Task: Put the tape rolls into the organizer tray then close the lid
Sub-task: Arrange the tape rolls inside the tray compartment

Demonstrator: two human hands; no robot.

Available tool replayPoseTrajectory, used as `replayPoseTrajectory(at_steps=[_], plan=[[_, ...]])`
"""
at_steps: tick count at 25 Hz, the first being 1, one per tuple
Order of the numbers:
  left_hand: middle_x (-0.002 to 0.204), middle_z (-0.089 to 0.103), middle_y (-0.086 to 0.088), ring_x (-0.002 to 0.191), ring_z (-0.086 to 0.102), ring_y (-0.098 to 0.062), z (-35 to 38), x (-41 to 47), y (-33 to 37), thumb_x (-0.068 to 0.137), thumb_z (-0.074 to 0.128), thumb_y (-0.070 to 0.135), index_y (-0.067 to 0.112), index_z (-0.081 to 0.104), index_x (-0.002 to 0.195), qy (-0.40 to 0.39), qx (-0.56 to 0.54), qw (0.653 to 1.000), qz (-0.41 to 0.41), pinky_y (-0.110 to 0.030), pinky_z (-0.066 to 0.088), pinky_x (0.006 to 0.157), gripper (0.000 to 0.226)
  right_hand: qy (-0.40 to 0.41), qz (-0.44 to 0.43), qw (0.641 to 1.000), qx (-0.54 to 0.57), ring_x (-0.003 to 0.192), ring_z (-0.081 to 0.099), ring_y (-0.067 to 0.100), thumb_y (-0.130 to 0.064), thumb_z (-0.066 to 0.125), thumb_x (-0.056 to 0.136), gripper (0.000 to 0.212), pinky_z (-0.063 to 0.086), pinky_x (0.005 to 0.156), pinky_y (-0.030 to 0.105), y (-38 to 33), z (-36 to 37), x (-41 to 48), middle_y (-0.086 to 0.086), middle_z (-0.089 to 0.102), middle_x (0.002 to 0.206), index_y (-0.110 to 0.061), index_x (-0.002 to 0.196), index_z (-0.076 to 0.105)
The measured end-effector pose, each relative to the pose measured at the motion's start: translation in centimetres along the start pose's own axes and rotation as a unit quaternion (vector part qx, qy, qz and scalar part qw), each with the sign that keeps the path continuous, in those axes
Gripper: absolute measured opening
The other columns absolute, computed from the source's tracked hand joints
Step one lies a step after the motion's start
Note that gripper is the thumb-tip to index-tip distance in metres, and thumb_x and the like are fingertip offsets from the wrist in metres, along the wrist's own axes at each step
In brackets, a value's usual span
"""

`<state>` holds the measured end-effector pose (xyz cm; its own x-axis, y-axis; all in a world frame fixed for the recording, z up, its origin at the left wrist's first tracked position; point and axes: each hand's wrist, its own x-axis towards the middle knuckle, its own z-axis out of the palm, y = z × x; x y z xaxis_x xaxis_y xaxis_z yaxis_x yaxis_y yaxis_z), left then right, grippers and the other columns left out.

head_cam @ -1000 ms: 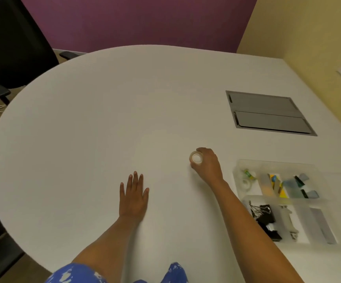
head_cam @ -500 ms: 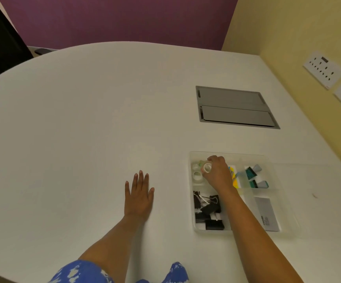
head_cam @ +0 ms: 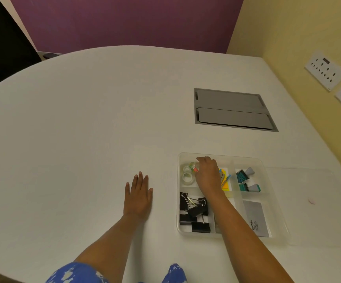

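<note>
Head view, looking down: we see the right hand (head_cam: 208,175) reaching into the far-left compartment of the clear organizer tray (head_cam: 276,227), which sits on the white bench (head_cam: 83,129). Fingers curl down over the compartment, fingertips hidden; we cannot tell whether the grip has hold of anything or how far open it is. A small roll with a red and green label (head_cam: 194,167) shows just at the hand's left edge, touching or nearly touching it. Two clear tape rolls (head_cam: 187,177) lie in that same compartment, left of the hand, one behind the other. Left hand (head_cam: 138,196) rests flat on the bench, palm down, fingers straight and close together, nothing in it, well apart from the tray. Black binder clips (head_cam: 194,213) fill the near-left compartment. Yellow sticky tabs (head_cam: 225,180) sit in the middle far compartment, partly under the wrist. Teal and grey items (head_cam: 246,179) are in the far-right compartment, a grey card (head_cam: 254,217) in the near-right one. Clear lid (head_cam: 312,201) lies open flat on the bench, right of the tray. Grey cable hatch (head_cam: 233,109) is set in the bench beyond the tray.
</note>
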<state>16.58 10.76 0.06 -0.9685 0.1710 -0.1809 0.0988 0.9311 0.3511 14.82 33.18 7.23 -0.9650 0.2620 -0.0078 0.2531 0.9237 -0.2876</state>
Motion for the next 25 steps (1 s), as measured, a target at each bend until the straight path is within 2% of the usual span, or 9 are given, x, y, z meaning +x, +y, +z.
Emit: replayPoseTrajectory(at_steps=[4,7,9,14,20,25], plan=[[0.16,0.017,-0.003,0.149,0.013,-0.017,-0.9,1.1,1.9,0.103,0.024,0.03,0.018,0.025,0.149,0.016,-0.017,1.0,0.011,-0.038,0.007,0.122,0.048,0.033,0.008,0.998,0.052,0.123,0.044,0.023,-0.005,0.052,0.092,0.04,0.044,0.093,0.032,1.0,-0.5,-0.3,0.008,0.053,0.133,-0.012,0.132,0.052],[0.146,0.047,-0.003,0.137,0.04,-0.018,-2.2,2.2,4.6,0.102,0.033,0.024,0.016,0.045,0.138,0.077,-0.069,0.994,0.037,-0.035,0.023,0.117,0.039,0.032,-0.001,0.997,0.072,0.121,0.046,0.025,-0.008,0.054,0.092,0.036,0.046,0.094,0.035,1.6,-0.7,-0.4,0.01,0.055,0.129,-0.011,0.127,0.055],[0.135,0.058,-0.002,0.126,0.051,-0.019,-3.1,2.9,6.7,0.1,0.039,0.021,0.015,0.053,0.131,0.115,-0.103,0.986,0.064,-0.033,0.031,0.11,0.035,0.023,-0.007,0.997,0.067,0.121,0.045,0.025,-0.009,0.054,0.092,0.036,0.046,0.095,0.036,2.0,-0.8,-0.4,0.009,0.055,0.13,-0.012,0.128,0.055],[0.128,0.063,0.001,0.12,0.055,-0.017,-4.0,4.2,11.1,0.095,0.05,0.026,0.019,0.06,0.122,0.141,-0.106,0.976,0.129,-0.032,0.032,0.107,0.03,0.001,-0.032,0.998,0.046,0.124,0.044,0.025,-0.011,0.053,0.093,0.038,0.043,0.098,0.033,2.6,-1.0,0.3,0.009,0.052,0.134,-0.011,0.131,0.052],[0.123,0.066,0.004,0.118,0.054,-0.016,-3.2,4.7,13.1,0.093,0.05,0.033,0.024,0.063,0.119,0.11,0.084,0.97,0.199,-0.033,0.02,0.11,0.03,-0.036,-0.082,0.996,0.003,0.125,0.044,0.026,-0.008,0.052,0.091,0.041,0.041,0.1,0.033,2.8,-1.1,1.6,0.009,0.052,0.136,-0.011,0.132,0.051],[0.127,0.062,0.002,0.123,0.049,-0.019,-3.0,5.1,13.7,0.089,0.054,0.034,0.022,0.06,0.123,0.071,0.137,0.97,0.188,-0.037,0.013,0.115,0.036,-0.066,-0.114,0.991,-0.012,0.125,0.044,0.026,-0.014,0.054,0.092,0.042,0.039,0.102,0.034,3.1,-1.1,2.4,0.009,0.051,0.136,-0.012,0.134,0.049]])
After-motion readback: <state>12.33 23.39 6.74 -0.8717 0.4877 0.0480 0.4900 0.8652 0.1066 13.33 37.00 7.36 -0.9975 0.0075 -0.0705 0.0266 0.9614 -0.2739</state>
